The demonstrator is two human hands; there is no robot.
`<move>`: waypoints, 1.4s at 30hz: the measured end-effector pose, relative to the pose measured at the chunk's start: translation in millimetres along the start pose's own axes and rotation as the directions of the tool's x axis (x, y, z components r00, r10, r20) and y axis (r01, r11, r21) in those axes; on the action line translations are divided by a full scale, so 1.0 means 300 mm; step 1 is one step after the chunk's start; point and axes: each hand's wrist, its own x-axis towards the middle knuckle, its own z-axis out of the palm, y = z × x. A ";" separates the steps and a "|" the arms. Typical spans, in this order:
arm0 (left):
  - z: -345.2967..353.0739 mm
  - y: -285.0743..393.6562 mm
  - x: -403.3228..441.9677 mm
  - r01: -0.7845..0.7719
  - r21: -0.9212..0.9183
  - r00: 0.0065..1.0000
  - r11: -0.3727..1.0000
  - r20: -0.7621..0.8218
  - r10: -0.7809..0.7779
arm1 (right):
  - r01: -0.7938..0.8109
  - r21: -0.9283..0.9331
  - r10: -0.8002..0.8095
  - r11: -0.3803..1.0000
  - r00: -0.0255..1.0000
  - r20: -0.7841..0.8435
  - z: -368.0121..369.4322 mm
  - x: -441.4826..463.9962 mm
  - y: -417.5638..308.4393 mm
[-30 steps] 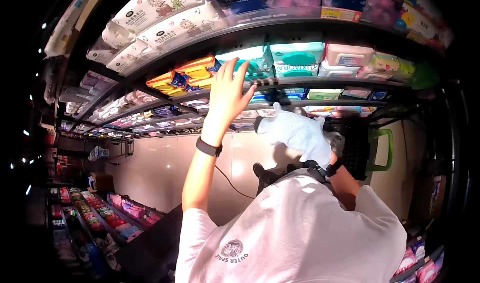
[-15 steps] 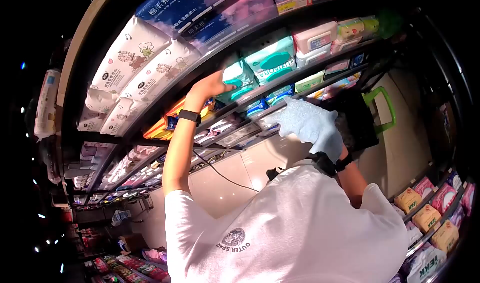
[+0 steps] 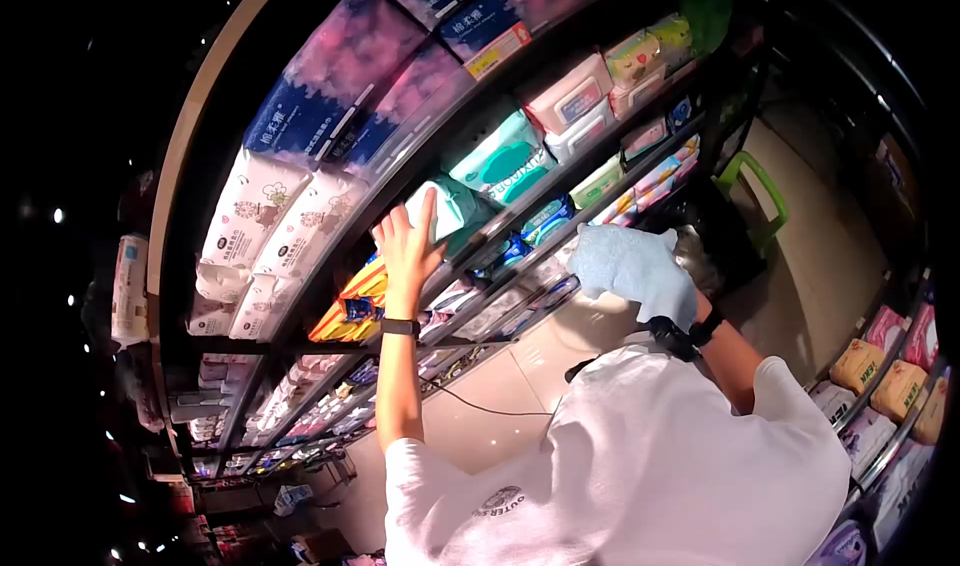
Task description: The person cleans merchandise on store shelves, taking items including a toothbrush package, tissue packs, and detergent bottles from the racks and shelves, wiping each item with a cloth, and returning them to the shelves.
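Observation:
My left hand (image 3: 405, 253) is raised to the shelf with its fingers spread. The fingertips rest against the near end of a teal-and-white soft pack (image 3: 450, 209), which stands tilted on the shelf. A larger teal pack (image 3: 505, 161) lies just beyond it. Orange-and-yellow packs (image 3: 352, 301) sit below and left of the hand. A light blue cloth (image 3: 632, 266) drapes over my right hand (image 3: 703, 308), hiding its fingers; the cloth hangs in front of the lower shelves.
Blue-and-pink tissue packs (image 3: 330, 76) and white printed packs (image 3: 255, 211) fill the upper shelf. A dark basket with a green handle (image 3: 765, 196) stands on the floor ahead. Another shelf with wrapped packs (image 3: 870, 376) is at the right. A thin cable (image 3: 490, 411) hangs below my arms.
My left hand has gone from being bent around the teal-and-white pack's side to lying spread against its end. The pack now tilts more. The view has turned, and the cloth remains on my right hand.

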 end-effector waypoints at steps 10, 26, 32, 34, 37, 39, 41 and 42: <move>-0.143 0.191 -0.141 0.041 -0.177 0.967 0.983 -0.242 -0.083 | 0.316 0.806 0.066 0.501 0.914 -0.399 0.163 -0.130 0.112; -0.278 0.691 -0.287 0.063 -0.894 0.715 -0.445 0.351 -0.605 | 0.510 0.546 0.004 0.665 0.728 -0.685 0.042 -0.007 -0.120; -0.135 0.731 -0.402 -0.167 -0.331 0.854 -0.929 0.422 -0.303 | 0.464 0.481 -0.233 0.744 0.855 -0.464 0.077 -0.075 -0.031; -0.162 0.752 -0.367 -0.077 -0.392 0.847 -0.917 0.459 -0.268 | 0.454 0.551 -0.197 0.700 0.865 -0.462 0.081 -0.096 -0.048; -0.277 0.781 -0.247 0.189 -0.507 0.682 -0.841 0.684 -0.259 | 0.436 0.741 -0.078 0.511 0.882 -0.466 0.091 -0.124 -0.039; -0.290 0.762 -0.227 0.386 -0.474 0.608 -0.791 0.776 -0.168 | 0.364 0.888 0.042 0.281 0.919 -0.391 0.113 -0.127 -0.030; -0.301 0.749 -0.221 0.464 -0.510 0.586 -0.725 0.790 -0.181 | 0.281 0.960 0.147 0.003 0.949 -0.279 0.123 -0.119 -0.039; -0.264 0.728 -0.243 0.453 -0.588 0.625 -0.671 0.746 -0.232 | 0.241 0.960 0.184 -0.141 0.959 -0.213 0.126 -0.109 -0.046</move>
